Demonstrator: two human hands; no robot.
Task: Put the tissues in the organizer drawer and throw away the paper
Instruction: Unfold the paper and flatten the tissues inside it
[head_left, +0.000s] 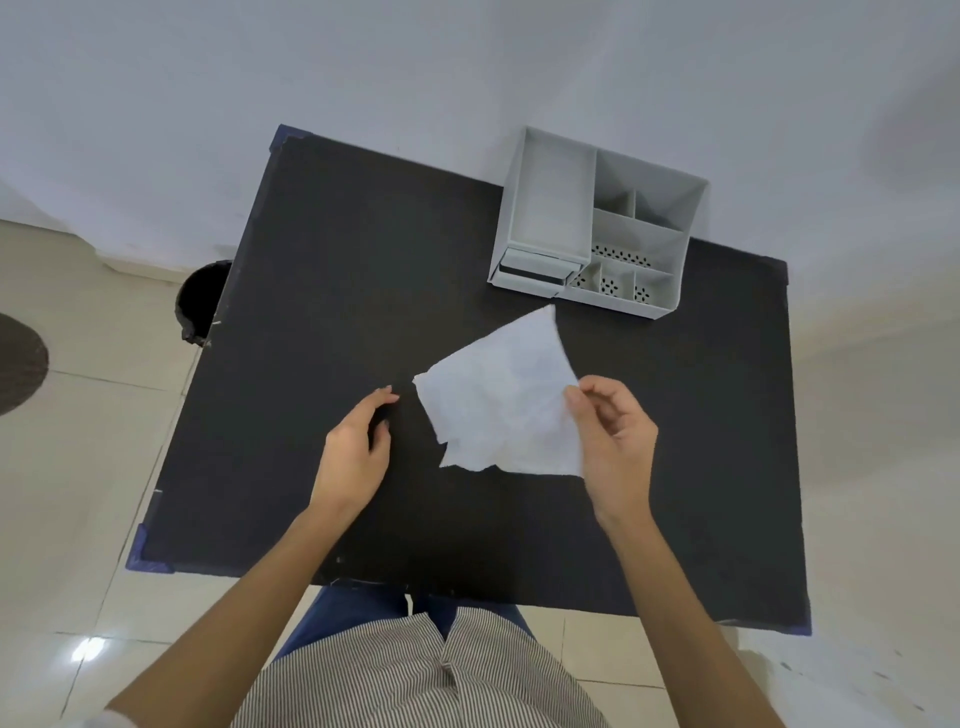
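A crinkled white sheet, tissue or paper (498, 400), hangs unfolded above the middle of the black table (322, 291). My right hand (613, 441) pinches its right edge between thumb and forefinger. My left hand (358, 452) hovers just left of the sheet with fingers apart, holding nothing. The grey organizer (597, 223) stands at the table's far right; its small drawer (537, 270) at the front left is pulled slightly out.
A black bin (200, 301) stands on the tiled floor by the table's left edge. A dark round mat (21, 364) lies further left. The white wall runs directly behind the table and the organizer.
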